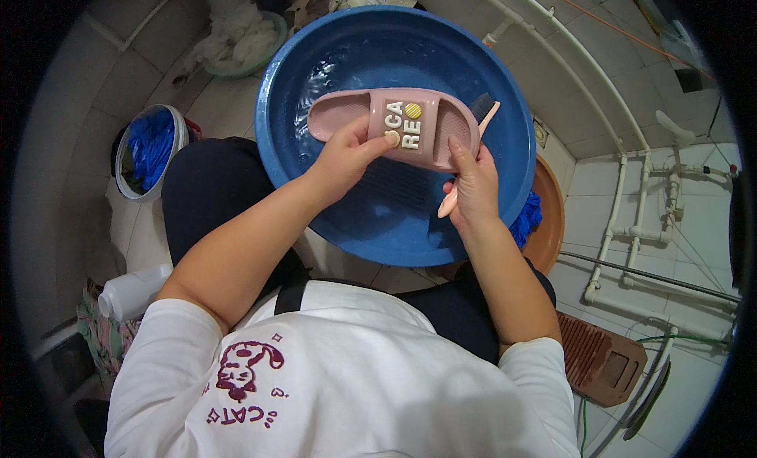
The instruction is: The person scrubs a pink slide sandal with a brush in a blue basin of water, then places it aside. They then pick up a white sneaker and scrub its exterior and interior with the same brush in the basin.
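The left hand (352, 157) is closed on the near edge of a pink slipper (406, 123), held over a blue basin (371, 249) of water. The right hand (475, 188) clamps a brush (488, 119) and the slipper's right end.

At 12 o'clock, a blue basin (378, 233) holds water. Over it, 2 hands grip 1 pink slipper (422, 135): the left hand (344, 160) at its 8 o'clock, thumb on the strap, the right hand (475, 186) at its 4 o'clock, also holding a brush (449, 202) whose dark bristles show at the slipper's 2 o'clock. A brown basin (557, 221) sits at 3, a ridged washboard (605, 363) at 4, a white bucket (134, 191) between 9 and 10.
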{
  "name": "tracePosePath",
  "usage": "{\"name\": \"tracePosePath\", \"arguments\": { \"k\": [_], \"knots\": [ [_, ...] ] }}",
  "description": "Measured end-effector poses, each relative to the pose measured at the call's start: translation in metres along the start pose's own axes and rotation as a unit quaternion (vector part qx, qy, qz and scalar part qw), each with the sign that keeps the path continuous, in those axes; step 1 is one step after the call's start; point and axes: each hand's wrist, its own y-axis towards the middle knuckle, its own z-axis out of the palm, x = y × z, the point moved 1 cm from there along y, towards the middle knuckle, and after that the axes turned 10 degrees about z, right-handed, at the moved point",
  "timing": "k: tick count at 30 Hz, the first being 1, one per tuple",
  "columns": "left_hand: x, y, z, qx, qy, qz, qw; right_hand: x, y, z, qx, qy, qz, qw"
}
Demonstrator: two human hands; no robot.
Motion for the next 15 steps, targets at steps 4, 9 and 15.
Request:
{"name": "tracePosePath", "arguments": {
  "k": [4,9,15],
  "knots": [
    [0.002,-0.002,-0.006,0.002,0.008,-0.009,1.0,0.001,-0.001,0.001,-0.008,-0.007,-0.01,1.0],
    [-0.001,-0.003,0.0,-0.01,0.012,0.001,1.0,-0.003,0.002,-0.006,0.012,-0.021,0.007,1.0],
    [0.0,0.001,-0.006,-0.054,0.023,-0.035,0.998,0.0,0.013,-0.008,-0.05,0.01,0.021,0.999]
  ]
}}
